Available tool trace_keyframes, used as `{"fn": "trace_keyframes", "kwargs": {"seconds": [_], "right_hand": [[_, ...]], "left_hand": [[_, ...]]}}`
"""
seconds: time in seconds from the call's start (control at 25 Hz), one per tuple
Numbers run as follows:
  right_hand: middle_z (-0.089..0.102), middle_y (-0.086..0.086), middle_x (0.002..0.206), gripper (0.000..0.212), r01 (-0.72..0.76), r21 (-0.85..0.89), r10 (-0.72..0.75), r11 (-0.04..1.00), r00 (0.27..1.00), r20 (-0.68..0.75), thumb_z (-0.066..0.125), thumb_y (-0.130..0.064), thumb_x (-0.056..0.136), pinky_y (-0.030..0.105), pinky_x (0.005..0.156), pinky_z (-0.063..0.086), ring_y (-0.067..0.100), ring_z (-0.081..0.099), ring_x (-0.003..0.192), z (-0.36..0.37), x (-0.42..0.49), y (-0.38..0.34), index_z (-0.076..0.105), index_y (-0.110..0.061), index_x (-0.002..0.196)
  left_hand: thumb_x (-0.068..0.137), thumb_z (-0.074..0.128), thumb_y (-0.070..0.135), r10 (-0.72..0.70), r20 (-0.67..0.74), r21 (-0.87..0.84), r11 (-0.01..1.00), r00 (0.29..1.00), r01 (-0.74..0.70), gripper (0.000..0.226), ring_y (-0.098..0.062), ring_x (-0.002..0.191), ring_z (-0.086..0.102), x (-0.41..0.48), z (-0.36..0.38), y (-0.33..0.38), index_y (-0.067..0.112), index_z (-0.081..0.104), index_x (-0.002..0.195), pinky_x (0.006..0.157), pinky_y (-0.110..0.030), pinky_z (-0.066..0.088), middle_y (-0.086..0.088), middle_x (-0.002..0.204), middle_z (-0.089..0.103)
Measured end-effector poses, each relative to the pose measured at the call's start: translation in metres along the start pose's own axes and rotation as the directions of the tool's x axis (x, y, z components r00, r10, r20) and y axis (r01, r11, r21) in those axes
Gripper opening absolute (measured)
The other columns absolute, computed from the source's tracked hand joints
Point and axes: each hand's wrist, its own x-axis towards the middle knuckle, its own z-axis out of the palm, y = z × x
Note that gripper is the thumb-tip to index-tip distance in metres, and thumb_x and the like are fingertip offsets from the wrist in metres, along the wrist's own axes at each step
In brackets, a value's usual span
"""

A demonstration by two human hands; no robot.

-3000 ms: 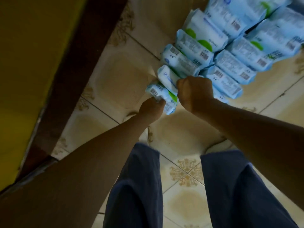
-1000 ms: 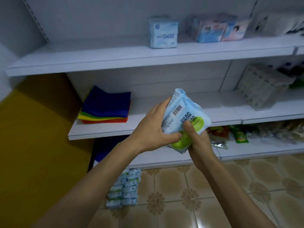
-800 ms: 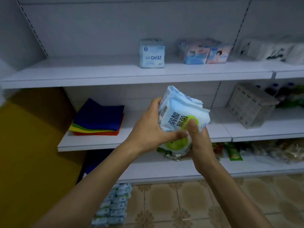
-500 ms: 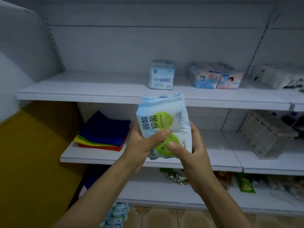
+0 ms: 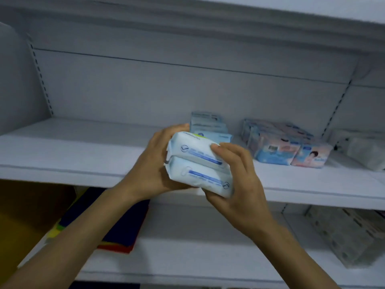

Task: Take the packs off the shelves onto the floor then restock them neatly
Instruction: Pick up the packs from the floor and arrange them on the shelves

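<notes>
Restocking, seemingly. Gripping two stacked packs (image 5: pixel 198 166) with left hand (image 5: pixel 151 165) and right hand (image 5: pixel 239 184), both curled round them. Next, likely: placing neatly on shelf (image 5: pixel 62 155).

Pale-blue packs (image 5: pixel 199 165), white shelf (image 5: pixel 73 155), navy cloths (image 5: pixel 116 222).

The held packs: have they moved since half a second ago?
Yes. The packs went up: from mostly below the upper shelf front edge to mostly above it.
</notes>
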Motion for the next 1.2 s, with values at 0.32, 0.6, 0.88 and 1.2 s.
{"fn": "trace_keyframes", "kwargs": {"seconds": [0.32,0.6,0.88,1.2], "right_hand": [[0.039,0.005,0.145,0.072,-0.105,-0.208,0.098,0.973,0.994,-0.041,0.053,-0.060,0.083,0.040,0.105,0.040,0.020,0.039,0.132,0.083,0.088,0.090,0.037,-0.019,0.140],[0.059,0.007,0.125,0.056,0.097,-0.481,-0.108,0.871,0.994,0.005,0.054,-0.057,0.085,0.040,0.100,0.036,0.025,0.051,0.116,0.112,0.097,0.142,0.051,-0.018,0.124],[0.063,0.004,0.120,0.051,0.098,-0.507,-0.130,0.856,0.991,-0.027,0.055,-0.056,0.084,0.043,0.098,0.040,0.024,0.055,0.114,0.117,0.099,0.149,0.053,-0.019,0.119],[0.060,0.007,0.124,0.049,0.088,-0.506,-0.119,0.858,0.993,-0.029,0.053,-0.048,0.086,0.048,0.101,0.038,0.026,0.052,0.119,0.119,0.098,0.143,0.057,-0.014,0.121]], "left_hand": [[0.055,0.093,0.028,-0.343,-0.331,-0.158,0.938,0.879,0.307,0.075,-0.001,0.095,0.063,0.086,-0.034,-0.136,0.041,0.040,0.106,0.076,-0.025,0.053,0.018,0.106,0.063],[0.057,0.090,0.029,-0.494,-0.122,-0.218,0.860,0.861,0.462,0.084,-0.015,0.096,0.063,0.148,-0.004,-0.249,0.022,0.039,0.124,0.072,-0.029,0.056,0.008,0.110,0.060],[0.057,0.073,0.077,-0.537,-0.252,-0.122,0.843,0.805,0.524,0.080,-0.013,0.104,0.064,0.166,0.027,-0.314,0.034,0.054,0.122,0.087,-0.038,0.054,0.005,0.114,0.065],[0.063,0.075,0.049,-0.517,-0.201,-0.001,0.850,0.832,0.527,0.095,-0.027,0.123,0.049,0.163,0.028,-0.292,0.023,0.032,0.144,0.101,-0.048,0.045,-0.009,0.134,0.048]]}}
